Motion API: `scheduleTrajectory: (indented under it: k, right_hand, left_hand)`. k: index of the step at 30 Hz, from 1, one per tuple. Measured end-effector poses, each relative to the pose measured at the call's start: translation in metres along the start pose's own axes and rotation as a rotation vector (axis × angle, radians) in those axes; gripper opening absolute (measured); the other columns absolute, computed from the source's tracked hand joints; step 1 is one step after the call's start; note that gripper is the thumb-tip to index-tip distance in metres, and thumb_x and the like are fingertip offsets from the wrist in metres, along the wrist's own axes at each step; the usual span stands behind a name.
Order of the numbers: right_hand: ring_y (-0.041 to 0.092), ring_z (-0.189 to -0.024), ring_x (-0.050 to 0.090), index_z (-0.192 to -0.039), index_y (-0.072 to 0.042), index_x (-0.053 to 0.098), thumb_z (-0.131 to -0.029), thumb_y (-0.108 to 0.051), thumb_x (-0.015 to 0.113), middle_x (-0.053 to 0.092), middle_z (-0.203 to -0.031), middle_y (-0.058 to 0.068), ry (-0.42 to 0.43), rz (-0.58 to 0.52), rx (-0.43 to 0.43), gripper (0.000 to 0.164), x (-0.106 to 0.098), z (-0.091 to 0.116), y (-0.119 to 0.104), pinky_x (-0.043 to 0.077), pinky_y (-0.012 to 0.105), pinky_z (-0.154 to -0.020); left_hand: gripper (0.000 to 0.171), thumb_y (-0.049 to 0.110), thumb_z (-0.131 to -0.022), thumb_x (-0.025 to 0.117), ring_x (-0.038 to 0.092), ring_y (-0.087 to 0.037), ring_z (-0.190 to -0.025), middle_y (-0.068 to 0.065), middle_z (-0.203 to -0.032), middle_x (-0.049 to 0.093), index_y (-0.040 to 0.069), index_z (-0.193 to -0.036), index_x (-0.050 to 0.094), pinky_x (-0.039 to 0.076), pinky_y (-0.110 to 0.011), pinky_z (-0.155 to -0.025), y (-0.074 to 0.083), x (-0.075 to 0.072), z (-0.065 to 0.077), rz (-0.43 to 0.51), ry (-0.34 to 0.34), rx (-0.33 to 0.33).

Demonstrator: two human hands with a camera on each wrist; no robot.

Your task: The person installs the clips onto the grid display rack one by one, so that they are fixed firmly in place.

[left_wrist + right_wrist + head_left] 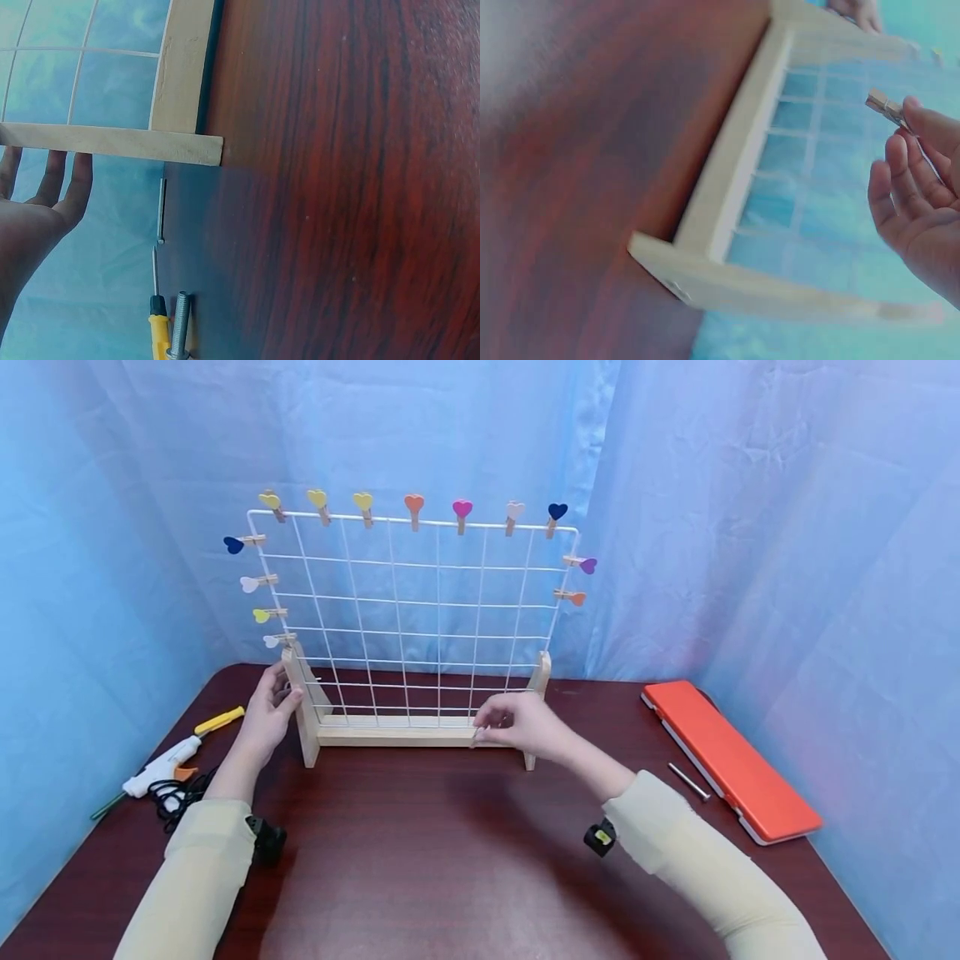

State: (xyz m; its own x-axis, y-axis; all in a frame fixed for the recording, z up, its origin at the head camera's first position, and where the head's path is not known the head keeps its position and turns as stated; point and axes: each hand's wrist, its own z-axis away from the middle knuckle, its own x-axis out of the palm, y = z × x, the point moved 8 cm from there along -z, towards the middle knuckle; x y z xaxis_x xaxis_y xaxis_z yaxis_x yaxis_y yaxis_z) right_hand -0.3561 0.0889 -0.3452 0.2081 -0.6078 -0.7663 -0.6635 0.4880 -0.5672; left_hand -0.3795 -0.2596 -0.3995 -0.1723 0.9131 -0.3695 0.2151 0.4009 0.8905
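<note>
A white wire grid (438,603) stands upright in a wooden stand (420,737). Heart-topped clothespins line its top bar and both sides, such as a magenta one (462,510) and a navy one (234,544). At the stand's left side panel (105,140), the fingertips of my left hand (270,710) touch its outer face, the fingers fairly straight. My right hand (517,724) pinches a small wooden clothespin (887,107) between thumb and fingers, in front of the grid's lower right part. Its inner end is hidden by the fingertips.
To the left on the dark red table (405,852) lie a white glue gun (161,768) with a black cord and a yellow-handled screwdriver (220,720). At right are an orange-red case (738,760) and a metal rod (688,781). Blue curtains (750,527) hang behind.
</note>
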Motion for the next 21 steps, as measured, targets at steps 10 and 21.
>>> scheduleTrajectory:
  k: [10, 21]
  right_hand:
    - [0.011, -0.065, 0.06, -0.089, -0.02, 0.068, -0.077, -0.035, 0.068, 0.067, -0.077, -0.003, 0.304, -0.084, 0.122, 0.019, -0.087, 0.03, 0.013, 0.047, 0.025, -0.055]
    - [0.008, -0.074, 0.058, -0.089, 0.0, 0.069, -0.076, -0.012, 0.07, 0.067, -0.081, 0.008, 0.771, -0.167, 0.068, 0.018, -0.143, 0.063, 0.0, 0.046, 0.018, -0.067]
  left_hand:
    - [0.057, 0.03, -0.093, 0.041, 0.026, -0.04, -0.127, -0.018, -0.144, 0.021, 0.021, -0.143, 0.014, 0.029, -0.056, -0.098, 0.002, 0.0, 0.002, 0.008, -0.007, 0.005]
    - [0.056, 0.029, -0.093, 0.041, 0.027, -0.04, -0.126, -0.019, -0.143, 0.023, 0.02, -0.142, 0.016, 0.028, -0.056, -0.098, 0.003, 0.001, 0.001, 0.019, -0.007, 0.006]
